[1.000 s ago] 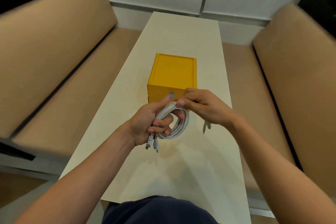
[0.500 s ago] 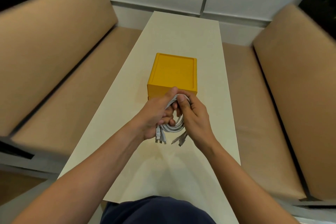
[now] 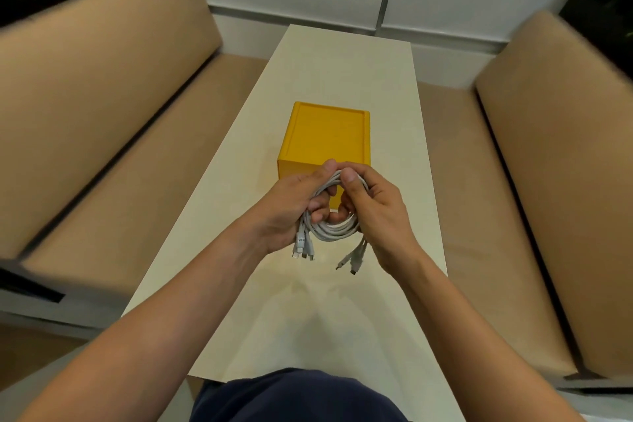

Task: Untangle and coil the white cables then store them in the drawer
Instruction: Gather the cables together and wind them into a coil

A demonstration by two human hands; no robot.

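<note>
Between two benches, over the worktop, your left hand and right hand both grip the cables, keeping the coil from springing loose; the drawer box sits just beyond.

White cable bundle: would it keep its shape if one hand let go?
Probably not: the white cable bundle is looped within the grip of the left hand and right hand. Its plug ends dangle limply, so likely floppy and light.
</note>
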